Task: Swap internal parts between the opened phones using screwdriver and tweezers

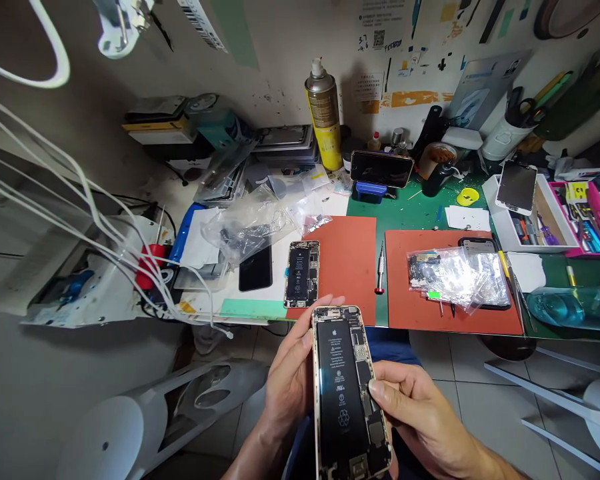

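An opened smartphone (337,387), its screen off and its black battery and inner parts showing, is held tilted in front of the bench edge. My left hand (290,373) grips it along the left side, fingers behind it. On the right side my right hand (415,407) closes on the frame, thumb resting on the right edge by the inner parts. Just beyond, a second opened smartphone (303,273) lies on the bench, partly over the orange mat (350,267). A precision screwdriver (381,268) lies right of that mat.
Left of the second phone lie a dark phone (256,267) and clear plastic bags (253,220). A yellow spray can (325,120) stands by the wall. To the right are silvery bags (460,277) on another orange mat, and a white tool box (550,213). White cables (85,180) hang at left.
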Tool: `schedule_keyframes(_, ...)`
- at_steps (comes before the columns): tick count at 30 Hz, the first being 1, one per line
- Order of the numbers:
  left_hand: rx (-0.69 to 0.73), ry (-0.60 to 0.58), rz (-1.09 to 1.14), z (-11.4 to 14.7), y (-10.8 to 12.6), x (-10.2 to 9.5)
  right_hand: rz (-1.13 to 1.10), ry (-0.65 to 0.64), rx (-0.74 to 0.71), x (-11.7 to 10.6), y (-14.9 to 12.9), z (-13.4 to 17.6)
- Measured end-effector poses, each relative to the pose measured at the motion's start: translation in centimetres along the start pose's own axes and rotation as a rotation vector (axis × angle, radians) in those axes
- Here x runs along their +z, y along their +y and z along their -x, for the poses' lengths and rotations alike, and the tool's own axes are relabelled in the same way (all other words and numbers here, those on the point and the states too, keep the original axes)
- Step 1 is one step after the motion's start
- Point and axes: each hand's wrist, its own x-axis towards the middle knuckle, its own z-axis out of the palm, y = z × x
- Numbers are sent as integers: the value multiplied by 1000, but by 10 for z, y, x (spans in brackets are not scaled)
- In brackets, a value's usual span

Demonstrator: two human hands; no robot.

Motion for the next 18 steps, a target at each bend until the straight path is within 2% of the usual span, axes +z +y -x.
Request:
schedule_keyframes(6,6,-12,16,0,1,0,114,12,-40,-8,6,-1)
schedule_keyframes(11,-15,5,33,0,0,-2,230,33,-55,-5,0,-1)
schedule_keyframes(18,-8,-37,46,-1,0,-3,411,71,-105,-4,-2,-2)
